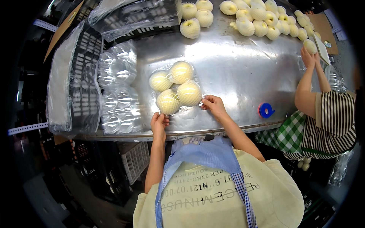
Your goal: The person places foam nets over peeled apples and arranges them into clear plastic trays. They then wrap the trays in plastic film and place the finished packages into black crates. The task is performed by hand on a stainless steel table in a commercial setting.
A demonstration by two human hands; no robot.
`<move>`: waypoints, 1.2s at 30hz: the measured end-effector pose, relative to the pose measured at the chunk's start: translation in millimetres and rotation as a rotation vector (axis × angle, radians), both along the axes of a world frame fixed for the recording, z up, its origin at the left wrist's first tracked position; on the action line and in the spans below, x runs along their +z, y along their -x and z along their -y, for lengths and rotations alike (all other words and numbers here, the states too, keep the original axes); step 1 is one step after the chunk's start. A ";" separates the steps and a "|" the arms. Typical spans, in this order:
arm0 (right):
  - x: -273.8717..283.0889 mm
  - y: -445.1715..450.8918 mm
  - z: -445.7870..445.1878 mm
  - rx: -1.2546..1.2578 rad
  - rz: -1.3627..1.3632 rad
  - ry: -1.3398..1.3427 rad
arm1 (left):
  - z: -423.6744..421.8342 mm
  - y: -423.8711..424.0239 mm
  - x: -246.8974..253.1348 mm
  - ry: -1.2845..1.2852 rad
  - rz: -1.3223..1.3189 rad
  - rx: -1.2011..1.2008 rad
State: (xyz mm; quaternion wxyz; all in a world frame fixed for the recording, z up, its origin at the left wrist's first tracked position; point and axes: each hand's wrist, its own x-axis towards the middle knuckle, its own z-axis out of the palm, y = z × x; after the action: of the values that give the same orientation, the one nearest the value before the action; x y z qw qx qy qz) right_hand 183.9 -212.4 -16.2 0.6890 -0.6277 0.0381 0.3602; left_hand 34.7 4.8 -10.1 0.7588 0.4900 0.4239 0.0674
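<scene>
A clear plastic clamshell pack (174, 83) lies in front of me on the metal table. Inside it are several round, pale yellow fruits (189, 93), each in a white foam net. My left hand (159, 124) pinches the pack's near left edge between thumb and fingers. The right-hand edge of the pack is in the fingers of my right hand (214, 106). The lid looks down over the fruits; whether it is latched I cannot tell.
Stacked empty clamshells (121, 105) stand left, beside a plastic-lined black crate (85, 74). Netted fruits (258, 21) lie along the far side. A blue tape roll (265, 110) is near the front edge. At right, a co-worker's hands (309, 58) hold a netted fruit (310, 46).
</scene>
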 end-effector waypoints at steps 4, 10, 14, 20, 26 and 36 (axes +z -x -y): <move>2.7 2.3 -1.6 -0.089 0.152 0.088 | 1.2 1.4 0.8 0.002 -0.021 0.001; 16.2 4.3 0.5 -0.031 0.552 0.433 | 5.8 1.3 4.2 0.010 -0.022 0.014; 25.3 1.9 3.1 0.063 0.467 0.532 | 4.9 0.4 6.2 0.010 -0.027 -0.004; 28.2 -10.2 3.0 0.135 0.019 0.363 | 3.4 0.9 9.8 0.034 -0.038 -0.016; 22.4 -1.1 -4.7 -0.031 0.217 0.320 | 2.4 0.3 10.3 0.038 -0.016 -0.021; 4.5 4.3 -7.5 -0.058 0.328 0.352 | 4.1 2.8 2.4 -0.050 0.001 -0.010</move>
State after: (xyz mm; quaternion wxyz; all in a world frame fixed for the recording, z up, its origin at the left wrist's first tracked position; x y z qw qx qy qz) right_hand 179.5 -204.9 -11.8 0.5760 -0.7870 0.0057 0.2212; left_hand 31.9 0.7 -7.7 0.7469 0.5109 0.4190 0.0744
